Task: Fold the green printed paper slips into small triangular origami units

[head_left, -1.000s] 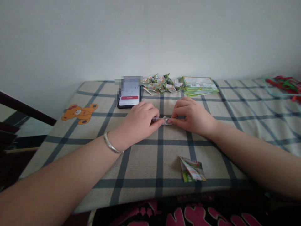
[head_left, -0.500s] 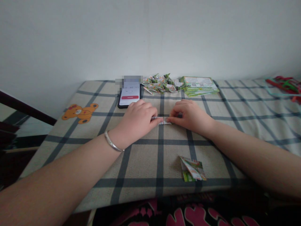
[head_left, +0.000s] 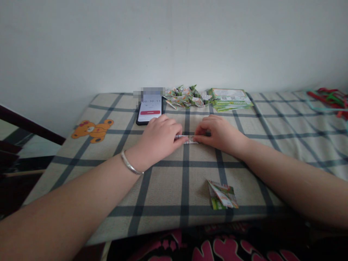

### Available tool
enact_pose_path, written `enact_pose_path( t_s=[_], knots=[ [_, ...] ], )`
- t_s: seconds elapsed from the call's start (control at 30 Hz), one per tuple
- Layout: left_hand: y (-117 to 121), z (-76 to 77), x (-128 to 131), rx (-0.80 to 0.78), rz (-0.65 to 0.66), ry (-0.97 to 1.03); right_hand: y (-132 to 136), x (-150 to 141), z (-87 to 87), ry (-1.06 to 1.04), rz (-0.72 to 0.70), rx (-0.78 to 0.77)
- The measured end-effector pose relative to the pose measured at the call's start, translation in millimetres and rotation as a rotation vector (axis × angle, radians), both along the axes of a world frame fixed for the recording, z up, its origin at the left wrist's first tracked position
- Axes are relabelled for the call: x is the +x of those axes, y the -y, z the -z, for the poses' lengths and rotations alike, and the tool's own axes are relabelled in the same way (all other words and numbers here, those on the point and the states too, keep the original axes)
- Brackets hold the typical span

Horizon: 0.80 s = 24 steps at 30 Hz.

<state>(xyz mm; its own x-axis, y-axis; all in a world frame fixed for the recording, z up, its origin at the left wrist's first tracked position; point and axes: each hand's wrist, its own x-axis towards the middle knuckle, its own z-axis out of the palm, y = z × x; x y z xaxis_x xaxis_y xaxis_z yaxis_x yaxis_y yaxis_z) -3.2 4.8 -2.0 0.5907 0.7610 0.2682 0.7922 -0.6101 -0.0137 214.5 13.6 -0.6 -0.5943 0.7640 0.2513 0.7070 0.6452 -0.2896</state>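
Note:
A small folded strip of printed paper lies low over the checked cloth, between my two hands. My left hand, with a silver bangle at the wrist, pinches its left end between thumb and fingers. At the other end, the thumb and fingertips of my right hand are closed on the paper. Most of the strip is hidden by the fingers. Nearer to me rests a folded green and white printed paper piece, touched by neither hand.
A phone with a timer on its screen leans beyond my left hand. Folded paper pieces are heaped by the wall, beside a stack of printed leaflets. A clear tray with red and green items stands far right.
Both hands stay almost in place on the paper strip. The fingers of my right hand have shifted very slightly to the left.

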Motion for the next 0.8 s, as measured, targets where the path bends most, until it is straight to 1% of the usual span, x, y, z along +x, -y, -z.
enact_pose_path(
  t_s=[0.13, 0.2, 0.3, 0.37, 0.57, 0.7, 0.8],
  knots=[
    [-2, 1.1, -2, -0.012, 0.018, 0.033, -2, 6, -0.4, -0.049, -0.065, -0.02],
    [-2, 1.8, -2, -0.011, 0.019, 0.051, 0, 8, -0.5, -0.066, -0.14, 0.029],
    [-3, 3.3, -1, -0.016, 0.028, 0.076, 4, 8, -2.3, -0.022, -0.294, 0.115],
    [-4, 4.5, -2, -0.03, 0.038, 0.095, 8, 6, -4.5, 0.025, -0.335, 0.15],
    [-6, 5.9, -2, -0.043, 0.045, 0.096, 14, 1, -6.7, 0.101, -0.382, 0.208],
    [-6, 4.8, -1, -0.048, 0.039, 0.059, 16, -1, -5.5, 0.138, -0.333, 0.231],
    [-6, 4.7, 1, -0.049, 0.03, 0.034, 20, -4, -7.8, 0.218, -0.314, 0.249]
  ],
)
